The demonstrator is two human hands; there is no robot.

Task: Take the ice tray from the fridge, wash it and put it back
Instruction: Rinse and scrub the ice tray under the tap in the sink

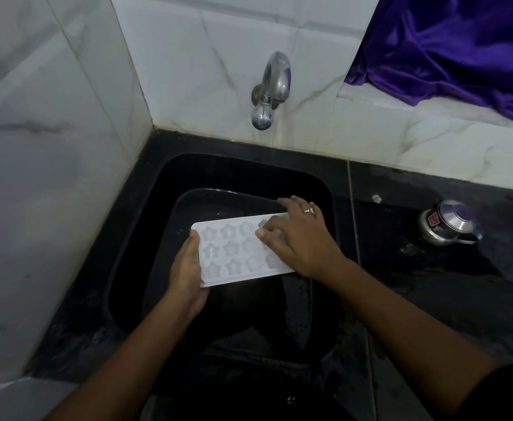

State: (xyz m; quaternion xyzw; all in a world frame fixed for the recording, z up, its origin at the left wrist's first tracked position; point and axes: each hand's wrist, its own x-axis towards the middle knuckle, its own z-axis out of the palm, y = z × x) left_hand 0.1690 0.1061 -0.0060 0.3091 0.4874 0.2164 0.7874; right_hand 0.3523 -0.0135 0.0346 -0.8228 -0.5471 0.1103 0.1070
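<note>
A white ice tray (230, 253) with star-shaped and flower-shaped moulds is held level over a black sink (145, 208). My left hand (188, 268) grips the tray's left end, thumb on top and fingers hidden underneath. My right hand (297, 238) lies over the tray's right end, thumb pressed on the moulds and fingers spread over the far edge; a ring shows on one finger. The right end of the tray is hidden by that hand.
A chrome tap (268, 89) juts from the white marble-tiled wall above the sink; no water runs from it. On the wet black counter to the right stands a small steel kettle (446, 223). A purple cloth (449, 47) hangs at the top right.
</note>
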